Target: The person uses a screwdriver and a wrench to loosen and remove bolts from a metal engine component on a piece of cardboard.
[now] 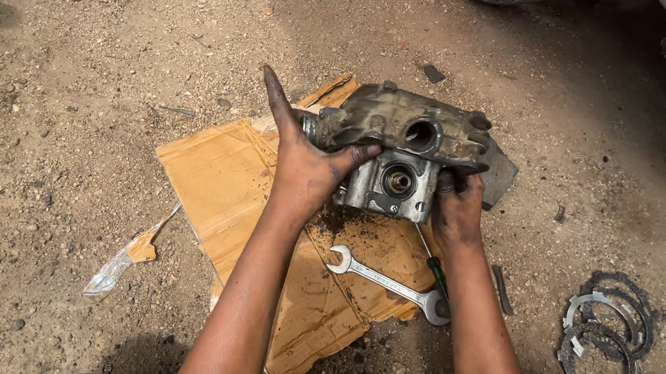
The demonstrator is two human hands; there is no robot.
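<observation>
Your grease-blackened left hand (309,164) and right hand (456,207) clasp a grimy engine casing (402,145) from both sides, holding it over a sheet of cardboard (228,176) on the dirt ground (67,75). At six o'clock of the casing lies an open-ended spanner (387,283); at four o'clock, clutch plates (604,339) are stacked well apart.

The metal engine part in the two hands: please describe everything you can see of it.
The metal engine part is a grimy grey casting, dark and oily on top, brighter silver on its front face. It has a round opening on top and a round bore with a shaft end in front. It is held above a stained cardboard sheet on the dirt. The left hand grips its left side, thumb across the front; the right hand grips its right edge.
</observation>
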